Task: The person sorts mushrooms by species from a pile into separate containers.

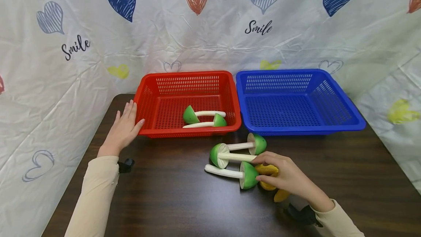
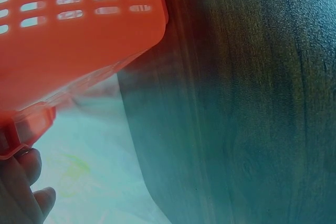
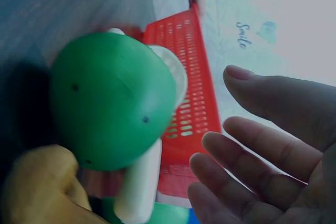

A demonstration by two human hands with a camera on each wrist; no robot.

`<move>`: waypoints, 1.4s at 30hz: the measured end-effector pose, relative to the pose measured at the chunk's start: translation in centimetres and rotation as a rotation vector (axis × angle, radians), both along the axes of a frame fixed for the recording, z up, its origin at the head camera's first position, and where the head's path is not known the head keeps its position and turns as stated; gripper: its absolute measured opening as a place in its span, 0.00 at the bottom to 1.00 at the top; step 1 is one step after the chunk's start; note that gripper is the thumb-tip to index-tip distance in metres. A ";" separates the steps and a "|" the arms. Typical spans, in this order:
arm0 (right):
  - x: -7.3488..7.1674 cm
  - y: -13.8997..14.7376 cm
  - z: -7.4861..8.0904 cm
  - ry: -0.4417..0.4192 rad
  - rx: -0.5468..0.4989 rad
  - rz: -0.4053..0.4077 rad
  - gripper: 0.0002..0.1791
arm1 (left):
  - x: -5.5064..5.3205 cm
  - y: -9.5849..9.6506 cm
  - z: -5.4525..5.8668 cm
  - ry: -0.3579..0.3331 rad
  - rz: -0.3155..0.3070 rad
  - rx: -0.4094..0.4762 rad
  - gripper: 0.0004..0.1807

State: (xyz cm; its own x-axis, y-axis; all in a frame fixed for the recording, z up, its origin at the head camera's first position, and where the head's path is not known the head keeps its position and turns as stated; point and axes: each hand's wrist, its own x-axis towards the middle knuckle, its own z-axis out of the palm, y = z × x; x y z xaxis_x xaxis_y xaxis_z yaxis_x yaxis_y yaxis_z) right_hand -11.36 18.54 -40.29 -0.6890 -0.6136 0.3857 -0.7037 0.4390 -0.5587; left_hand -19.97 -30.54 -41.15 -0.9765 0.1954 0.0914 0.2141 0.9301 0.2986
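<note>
My left hand point(image 1: 121, 129) rests on the left rim of the red basket point(image 1: 164, 132), fingers straight; its fingertips point(image 2: 32, 165) touch the rim in the left wrist view. Two mushrooms with green caps and white stems, one of them this mushroom point(image 1: 190, 115), lie inside that basket. On the table are three more: a back mushroom point(image 1: 258, 144), a middle mushroom point(image 1: 217, 155) and a front mushroom point(image 1: 249, 175). Over their right end hovers my right hand point(image 1: 286, 174). The right wrist view shows its fingers point(image 3: 247, 156) spread loosely, apart from the nearest green cap point(image 3: 113, 100), holding nothing.
Yellow-brown curved pieces point(image 1: 269, 170) lie partly hidden under my right hand. A blue basket point(image 1: 306, 128) stands beside the red one at the back of the dark wooden table point(image 1: 171, 193). Behind them hangs a white cloth point(image 1: 217, 36) printed with hearts.
</note>
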 end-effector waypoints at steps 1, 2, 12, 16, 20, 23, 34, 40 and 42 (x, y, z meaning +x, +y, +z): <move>0.1 -0.1 -0.2 0.000 -0.003 0.000 0.23 | 0.0 0.0 0.0 -0.001 0.001 0.000 0.40; 0.1 -0.2 -0.4 0.000 -0.007 0.003 0.24 | 0.0 0.0 0.0 -0.001 0.002 0.000 0.40; 0.5 -0.8 -2.3 -0.019 -0.030 0.014 0.29 | 0.0 0.0 0.0 -0.005 0.003 0.001 0.39; 0.6 -1.1 -2.5 -0.037 -0.021 -0.001 0.30 | 0.0 0.0 0.0 0.004 0.002 0.003 0.39; 0.8 -1.2 -2.6 -0.029 0.004 -0.021 0.32 | 0.0 0.0 -0.1 0.007 0.001 0.006 0.40; 0.9 -1.4 -2.6 -0.010 0.026 -0.031 0.33 | 0.0 0.0 -0.1 0.015 -0.001 0.004 0.40; 1.0 -1.7 -2.8 0.026 0.151 -0.095 0.35 | -0.1 0.0 -0.1 0.019 -0.001 0.005 0.40; 1.0 -1.9 -3.0 0.020 0.184 -0.120 0.37 | 0.0 0.0 -0.1 0.015 0.000 0.006 0.39; 1.0 -2.0 -3.0 0.019 0.197 -0.130 0.38 | 0.0 0.0 -0.1 0.016 -0.001 0.005 0.39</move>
State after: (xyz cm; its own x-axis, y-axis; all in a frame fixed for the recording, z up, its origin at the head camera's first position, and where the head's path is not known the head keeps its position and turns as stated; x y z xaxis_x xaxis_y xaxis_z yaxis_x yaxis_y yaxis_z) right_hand -10.40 16.53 -43.32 -0.7607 -0.5852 0.2807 -0.6438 0.6255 -0.4407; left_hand -19.98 -30.49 -41.22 -0.9747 0.1954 0.1080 0.2194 0.9283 0.3002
